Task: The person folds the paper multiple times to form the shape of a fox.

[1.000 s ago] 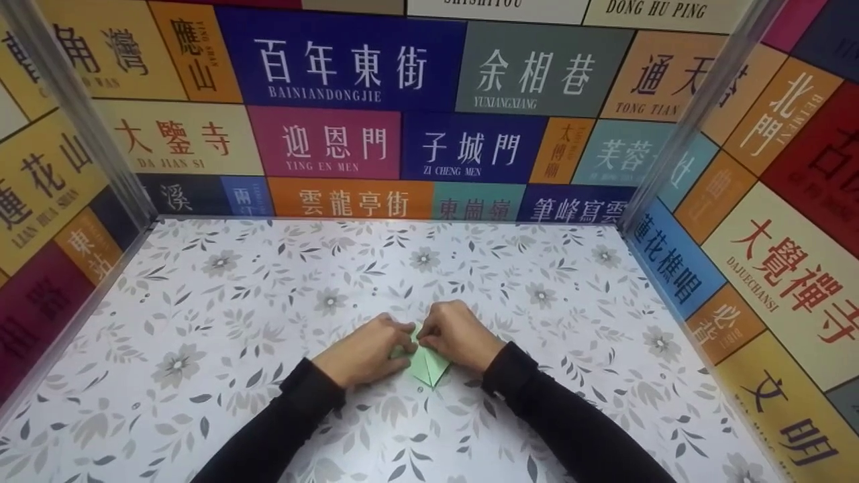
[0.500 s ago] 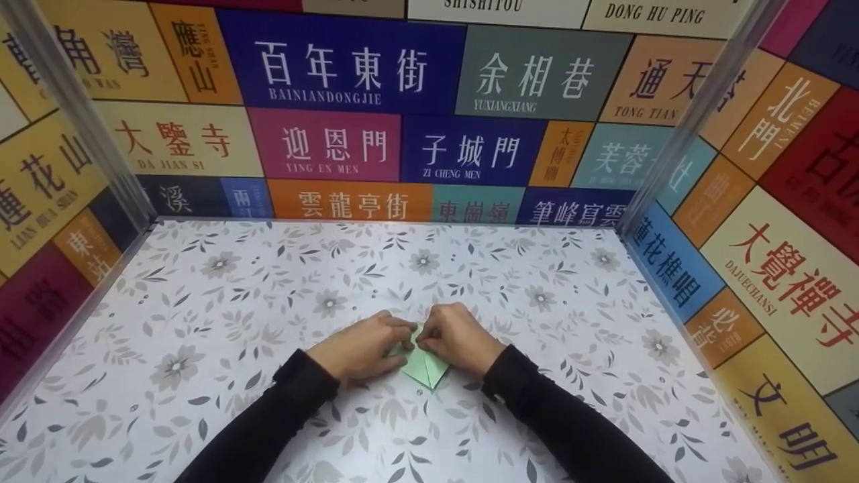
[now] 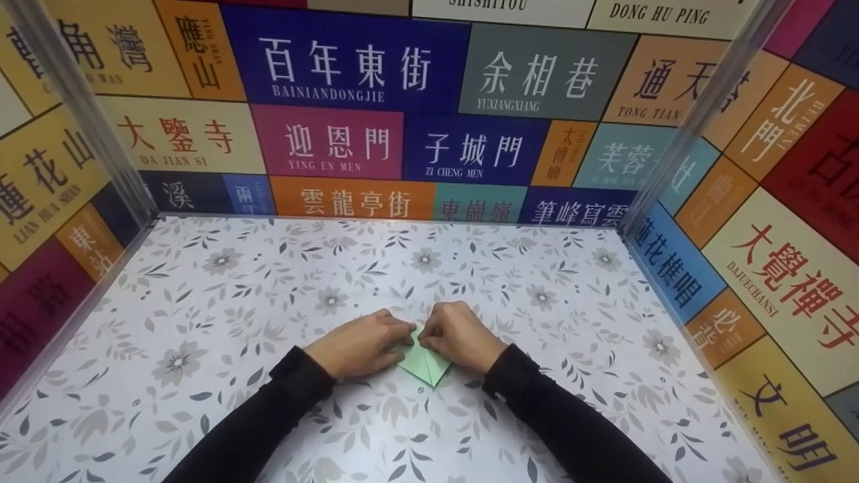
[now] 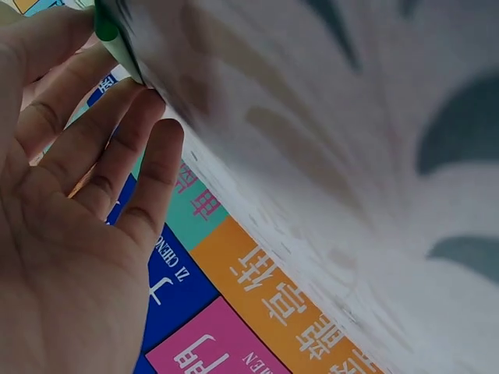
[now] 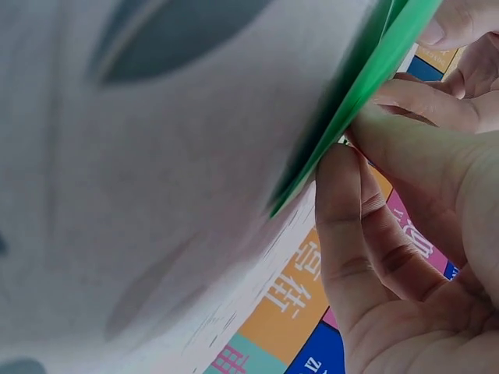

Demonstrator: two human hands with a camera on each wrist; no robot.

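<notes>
A small piece of folded green paper [image 3: 427, 370] lies on the table between both hands, a crease running down to its near point. My left hand [image 3: 362, 345] rests along its left side, fingertips at the upper edge. In the left wrist view those fingers [image 4: 140, 156] are only slightly bent, and the thumb lies by the green edge. My right hand [image 3: 463, 339] pinches the paper near its far tip between thumb and forefinger. From the right wrist, the green sheet [image 5: 359, 93] appears edge-on, its layers slightly parted. The hands cover the paper's far part.
A white table [image 3: 282, 429] printed with grey flowers and leaves spreads under the hands. Colourful panels with Chinese lettering [image 3: 342, 67] rise at the back and both sides, with clear corner strips [image 3: 121, 154] where they meet.
My left hand has slid a little leftward, and more of the paper's left half shows. The right hand stays almost where it was, pinching the paper.
</notes>
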